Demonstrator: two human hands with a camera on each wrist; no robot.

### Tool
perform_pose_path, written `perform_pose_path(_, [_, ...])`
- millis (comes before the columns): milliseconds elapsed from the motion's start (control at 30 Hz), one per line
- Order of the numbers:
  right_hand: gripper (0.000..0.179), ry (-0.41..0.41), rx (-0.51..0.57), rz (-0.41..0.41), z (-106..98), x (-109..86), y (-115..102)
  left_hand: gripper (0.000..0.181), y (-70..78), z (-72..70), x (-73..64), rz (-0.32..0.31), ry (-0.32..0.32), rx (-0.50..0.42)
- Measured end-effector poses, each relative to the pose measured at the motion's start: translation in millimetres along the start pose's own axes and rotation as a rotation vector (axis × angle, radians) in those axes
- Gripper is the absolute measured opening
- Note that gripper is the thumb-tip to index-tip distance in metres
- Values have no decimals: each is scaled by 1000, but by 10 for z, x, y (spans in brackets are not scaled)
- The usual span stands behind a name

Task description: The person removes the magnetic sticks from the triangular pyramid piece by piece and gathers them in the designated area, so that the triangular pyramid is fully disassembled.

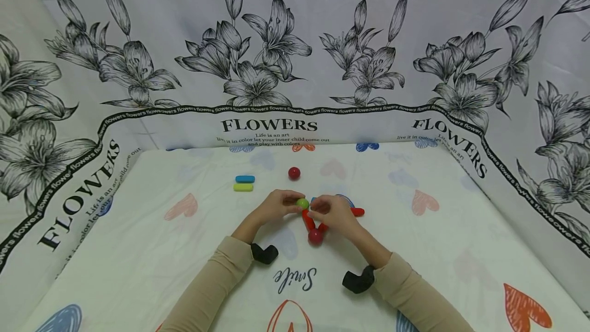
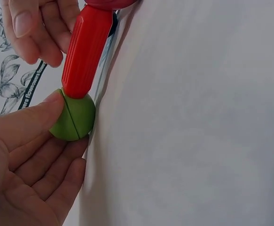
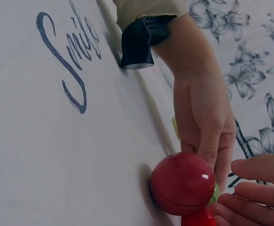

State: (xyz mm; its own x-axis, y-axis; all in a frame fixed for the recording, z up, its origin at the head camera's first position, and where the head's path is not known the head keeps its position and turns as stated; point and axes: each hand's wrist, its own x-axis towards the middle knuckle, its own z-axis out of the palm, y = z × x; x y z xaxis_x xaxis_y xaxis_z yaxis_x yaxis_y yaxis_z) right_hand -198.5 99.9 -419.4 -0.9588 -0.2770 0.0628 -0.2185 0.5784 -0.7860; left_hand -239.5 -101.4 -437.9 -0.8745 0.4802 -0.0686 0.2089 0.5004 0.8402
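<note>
My left hand [image 1: 275, 206] pinches a green ball [image 2: 75, 117] between thumb and fingers. One end of a red rod [image 2: 87, 52] meets this ball, and the rod's other end meets a dark red ball [image 1: 315, 237]. A second red rod [image 1: 323, 227] runs from that red ball, partly hidden under my right hand [image 1: 335, 214]. In the left wrist view the right fingers [image 2: 26, 23] hang loosely curled beside the first rod, with nothing seen between them. A small blue piece [image 1: 313, 200] shows by the right fingertips, mostly hidden.
Farther back lie a blue rod [image 1: 245, 179], a yellow-green rod [image 1: 243, 187] and a loose red ball [image 1: 294, 173]. Another red piece [image 1: 357, 212] pokes out right of the right hand. A printed white cloth [image 1: 221, 291] covers the table, and a flowered curtain [image 1: 318, 86] hangs behind.
</note>
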Motion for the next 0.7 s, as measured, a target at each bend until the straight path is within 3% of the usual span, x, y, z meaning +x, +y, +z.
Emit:
perform_pose_path(267, [19,18,-18,22,115,14,-1,38,-13,9,3,14,14,15])
perform_pose_path(700, [18,-23,-91,64,167,91,-64,37,-16,2,-3,27,14,12])
